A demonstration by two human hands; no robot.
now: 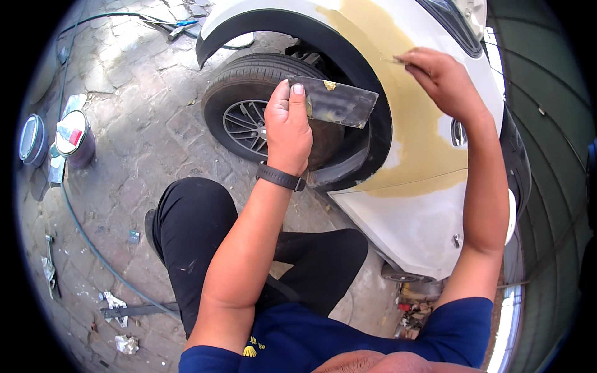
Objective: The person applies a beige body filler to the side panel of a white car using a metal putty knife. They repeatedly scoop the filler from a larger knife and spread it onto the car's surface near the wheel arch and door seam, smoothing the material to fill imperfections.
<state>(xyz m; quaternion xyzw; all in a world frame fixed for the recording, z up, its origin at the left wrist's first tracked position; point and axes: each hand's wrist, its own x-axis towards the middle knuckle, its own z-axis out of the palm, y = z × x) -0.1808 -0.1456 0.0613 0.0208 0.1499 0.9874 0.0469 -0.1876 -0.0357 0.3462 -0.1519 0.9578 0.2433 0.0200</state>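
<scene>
My left hand (289,127) grips a dark rectangular putty board (342,104) by its left end, thumb on top. A small lump of yellowish body filler (329,85) sits on the board's upper edge, with smears on its face. My right hand (443,81) is closed in a pinch on a thin, edge-on tool, perhaps a spreader (398,60), whose kind I cannot make out. It is over the white car's fender (429,118), which has a broad tan filler coat around the wheel arch; whether it touches is unclear.
The car's wheel (249,124) stands left of the fender. Two lidded tins stand at the far left, one a purple-grey tin (79,146). A hose (93,239) crosses the stone paving. Metal brackets (116,309) lie at lower left, and a blue-handled tool (183,23) lies at the top.
</scene>
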